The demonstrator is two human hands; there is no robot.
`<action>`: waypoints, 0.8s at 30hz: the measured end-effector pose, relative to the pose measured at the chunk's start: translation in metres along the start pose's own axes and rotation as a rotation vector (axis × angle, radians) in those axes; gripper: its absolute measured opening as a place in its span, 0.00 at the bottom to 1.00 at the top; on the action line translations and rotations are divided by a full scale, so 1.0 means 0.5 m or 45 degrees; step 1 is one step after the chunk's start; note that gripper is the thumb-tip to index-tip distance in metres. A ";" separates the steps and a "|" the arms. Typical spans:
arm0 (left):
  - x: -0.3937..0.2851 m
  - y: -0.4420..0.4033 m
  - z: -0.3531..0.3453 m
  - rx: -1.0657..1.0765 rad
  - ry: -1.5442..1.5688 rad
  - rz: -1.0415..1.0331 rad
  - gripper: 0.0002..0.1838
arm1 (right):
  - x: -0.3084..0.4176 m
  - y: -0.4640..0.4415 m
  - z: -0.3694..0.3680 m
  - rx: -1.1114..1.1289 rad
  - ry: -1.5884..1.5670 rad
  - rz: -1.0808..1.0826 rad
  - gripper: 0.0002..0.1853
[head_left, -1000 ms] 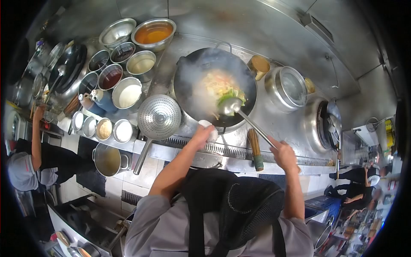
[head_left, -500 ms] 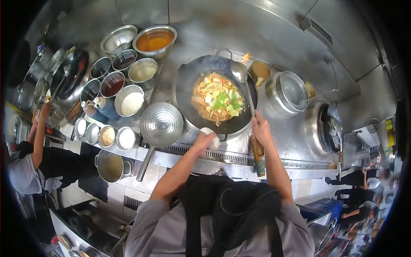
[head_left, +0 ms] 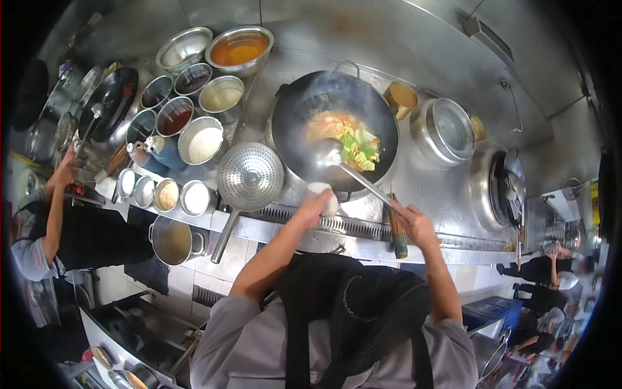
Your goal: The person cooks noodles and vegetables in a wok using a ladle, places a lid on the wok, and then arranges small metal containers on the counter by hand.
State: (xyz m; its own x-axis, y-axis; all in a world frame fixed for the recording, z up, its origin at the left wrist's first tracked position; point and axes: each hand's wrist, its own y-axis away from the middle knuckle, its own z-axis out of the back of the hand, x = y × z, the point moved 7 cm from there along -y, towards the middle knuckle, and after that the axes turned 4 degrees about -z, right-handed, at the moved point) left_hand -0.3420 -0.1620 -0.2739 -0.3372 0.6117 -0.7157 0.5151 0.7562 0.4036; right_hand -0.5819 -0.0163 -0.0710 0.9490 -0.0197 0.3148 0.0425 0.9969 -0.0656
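My left hand [head_left: 313,209] is closed on a white cloth [head_left: 322,189] at the near rim of the black wok [head_left: 298,110]. My right hand [head_left: 414,225] grips the long handle of a metal ladle [head_left: 329,153]. The ladle's bowl is inside the wok, against the left and near side of the food. Noodle-like strips and green leaves [head_left: 360,148] lie in the wok under light steam. A bamboo brush [head_left: 398,230] with a green band stands just left of my right hand. The perforated strainer [head_left: 251,176] rests left of the wok.
Metal containers of sauces and seasonings [head_left: 201,141] stand at the left. A lidded-looking round pot [head_left: 447,129] and a second wok [head_left: 502,188] are at the right. A pot [head_left: 172,240] stands below the counter edge. A co-worker [head_left: 48,227] works far left; more people are far right.
The ladle has swung from the wok's far right rim down into the food, and my right hand has moved nearer and to the right. The food has shifted, and flame behind the wok no longer shows.
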 end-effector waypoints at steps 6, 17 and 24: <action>-0.021 0.010 -0.013 -0.066 0.040 0.034 0.17 | 0.016 0.049 0.192 -0.120 0.662 -0.043 0.26; 0.009 -0.044 0.003 -0.217 -0.049 -0.041 0.13 | 0.077 0.036 0.255 0.250 0.561 -0.546 0.21; 0.016 -0.047 0.016 -0.136 -0.106 0.025 0.27 | -0.032 -0.020 -0.054 -0.083 -0.702 -0.798 0.26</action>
State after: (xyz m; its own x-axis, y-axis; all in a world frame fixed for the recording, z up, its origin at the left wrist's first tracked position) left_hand -0.3504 -0.1769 -0.2935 -0.2587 0.6086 -0.7501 0.4329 0.7673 0.4732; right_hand -0.5889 -0.0280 -0.1009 0.4553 -0.5124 0.7281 0.5457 0.8068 0.2265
